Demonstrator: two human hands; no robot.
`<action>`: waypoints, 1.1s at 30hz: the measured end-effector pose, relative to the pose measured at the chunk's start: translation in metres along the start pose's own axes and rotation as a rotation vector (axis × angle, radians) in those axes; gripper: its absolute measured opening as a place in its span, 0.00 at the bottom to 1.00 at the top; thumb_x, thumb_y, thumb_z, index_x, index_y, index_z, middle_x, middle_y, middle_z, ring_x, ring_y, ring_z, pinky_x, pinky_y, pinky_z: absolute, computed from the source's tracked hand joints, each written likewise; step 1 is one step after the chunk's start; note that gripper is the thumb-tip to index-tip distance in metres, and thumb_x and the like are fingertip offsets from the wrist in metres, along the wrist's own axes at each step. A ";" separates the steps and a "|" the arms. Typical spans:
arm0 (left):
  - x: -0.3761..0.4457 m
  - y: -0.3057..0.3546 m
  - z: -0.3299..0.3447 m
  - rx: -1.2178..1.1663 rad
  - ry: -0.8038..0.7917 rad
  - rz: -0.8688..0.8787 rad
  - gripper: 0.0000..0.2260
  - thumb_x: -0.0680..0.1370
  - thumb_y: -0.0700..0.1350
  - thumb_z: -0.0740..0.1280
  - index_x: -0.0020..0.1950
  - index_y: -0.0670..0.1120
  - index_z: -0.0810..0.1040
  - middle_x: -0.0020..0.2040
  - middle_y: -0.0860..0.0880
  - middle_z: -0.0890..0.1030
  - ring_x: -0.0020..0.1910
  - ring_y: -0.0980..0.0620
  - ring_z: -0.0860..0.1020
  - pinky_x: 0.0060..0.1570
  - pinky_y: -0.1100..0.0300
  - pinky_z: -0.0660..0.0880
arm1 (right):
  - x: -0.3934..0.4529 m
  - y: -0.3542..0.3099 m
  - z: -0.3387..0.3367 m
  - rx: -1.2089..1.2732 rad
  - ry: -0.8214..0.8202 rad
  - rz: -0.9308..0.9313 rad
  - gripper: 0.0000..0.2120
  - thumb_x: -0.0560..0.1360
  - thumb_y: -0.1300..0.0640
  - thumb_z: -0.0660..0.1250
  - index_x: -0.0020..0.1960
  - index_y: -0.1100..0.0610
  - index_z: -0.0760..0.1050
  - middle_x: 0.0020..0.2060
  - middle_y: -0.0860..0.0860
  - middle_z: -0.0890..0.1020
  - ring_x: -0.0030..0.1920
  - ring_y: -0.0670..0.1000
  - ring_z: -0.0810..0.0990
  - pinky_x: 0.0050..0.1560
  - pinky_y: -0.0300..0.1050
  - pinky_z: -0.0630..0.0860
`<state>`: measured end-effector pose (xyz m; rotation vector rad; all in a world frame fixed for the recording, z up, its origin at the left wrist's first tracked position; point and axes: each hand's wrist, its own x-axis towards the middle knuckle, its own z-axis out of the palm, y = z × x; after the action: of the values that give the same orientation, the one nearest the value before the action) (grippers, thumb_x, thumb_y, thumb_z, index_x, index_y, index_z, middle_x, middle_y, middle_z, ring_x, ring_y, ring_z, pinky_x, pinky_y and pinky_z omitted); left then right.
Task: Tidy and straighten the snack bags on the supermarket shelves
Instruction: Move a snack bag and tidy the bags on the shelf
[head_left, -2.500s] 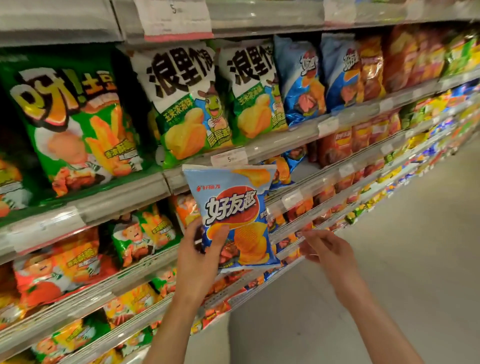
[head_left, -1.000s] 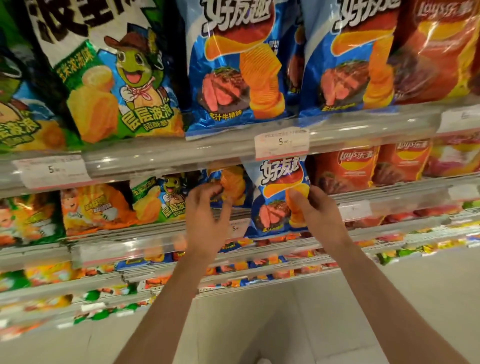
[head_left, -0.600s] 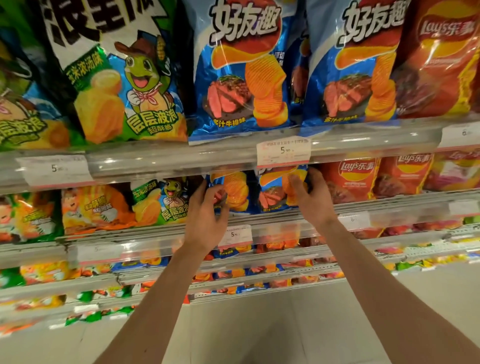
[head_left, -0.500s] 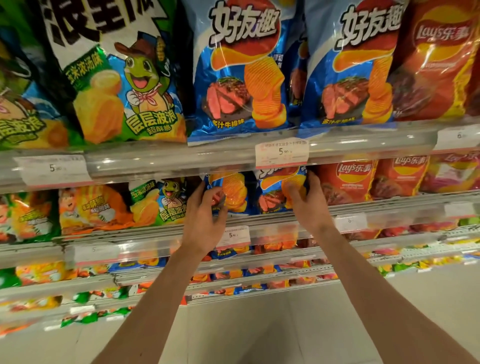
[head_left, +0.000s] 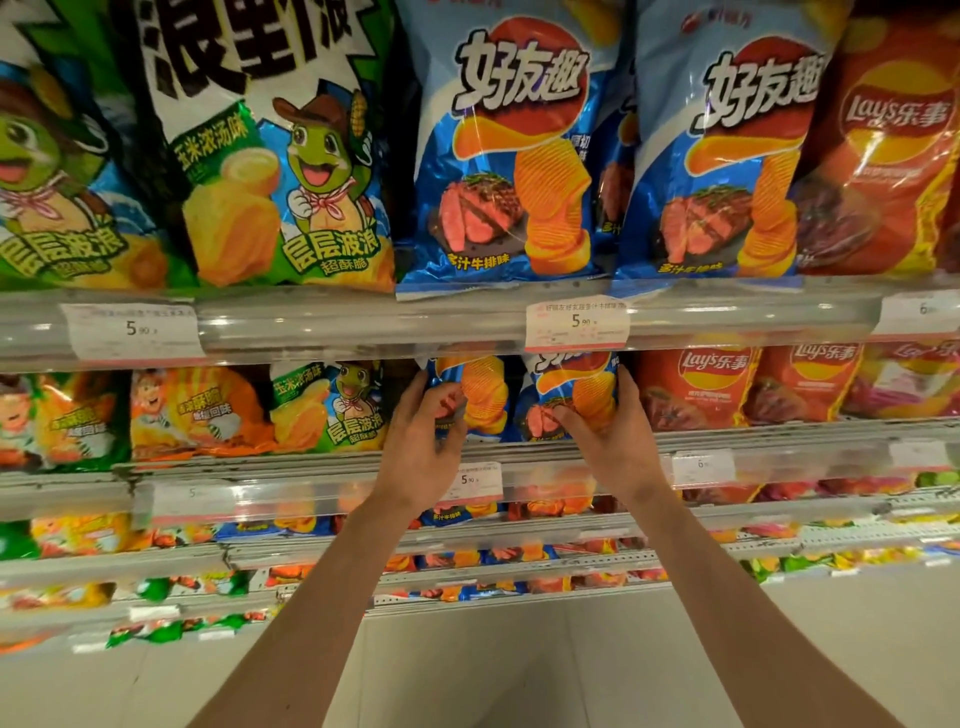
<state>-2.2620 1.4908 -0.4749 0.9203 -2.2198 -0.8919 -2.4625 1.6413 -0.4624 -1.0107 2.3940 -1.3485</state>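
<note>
Reaching up to the second shelf, both bare hands work on two small glossy blue crisp bags printed with ridged orange chips and sliced steak. The left hand (head_left: 423, 447) grips the left small blue bag (head_left: 470, 397), fingers curled round its left edge and thumb on its front. The right hand (head_left: 615, 439) holds the right small blue bag (head_left: 569, 395), fingers up its right side and thumb pressed on the lower front. Both bags stand upright, side by side and just apart, on the grey metal shelf (head_left: 311, 460) (their tops are hidden behind the white price tag (head_left: 575, 323) on the rail above). To their left stands a small green and yellow corn-snack bag with a cartoon turtle (head_left: 332, 405); to their right, a small red Lay's bag (head_left: 696, 387), just beside the right hand. On the shelf above stand two large blue steak-flavour crisp bags (head_left: 506, 156), between a large green turtle bag (head_left: 275, 156) and a large red Lay's bag (head_left: 883, 150).
</note>
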 end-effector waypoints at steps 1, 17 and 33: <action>0.000 -0.002 0.001 -0.012 -0.011 0.003 0.16 0.82 0.43 0.68 0.69 0.53 0.75 0.79 0.47 0.63 0.74 0.53 0.66 0.58 0.68 0.75 | -0.002 -0.001 0.000 -0.015 -0.005 -0.015 0.40 0.71 0.31 0.71 0.76 0.46 0.62 0.63 0.45 0.80 0.62 0.50 0.80 0.62 0.58 0.79; -0.048 -0.010 -0.072 -0.394 0.214 -0.211 0.09 0.81 0.36 0.67 0.58 0.48 0.81 0.53 0.55 0.83 0.52 0.64 0.80 0.52 0.69 0.76 | -0.054 -0.018 -0.007 0.272 0.126 0.179 0.07 0.80 0.53 0.70 0.55 0.54 0.80 0.48 0.50 0.85 0.49 0.54 0.84 0.51 0.51 0.81; -0.050 -0.113 -0.192 0.101 0.477 -0.090 0.16 0.76 0.47 0.70 0.63 0.45 0.79 0.65 0.43 0.75 0.67 0.40 0.70 0.64 0.49 0.68 | -0.070 -0.130 0.144 0.132 -0.162 0.046 0.05 0.81 0.57 0.68 0.55 0.52 0.81 0.46 0.42 0.83 0.48 0.41 0.82 0.54 0.43 0.80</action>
<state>-2.0541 1.3988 -0.4539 1.1513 -1.8348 -0.5300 -2.2807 1.5453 -0.4459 -0.9831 2.1671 -1.3342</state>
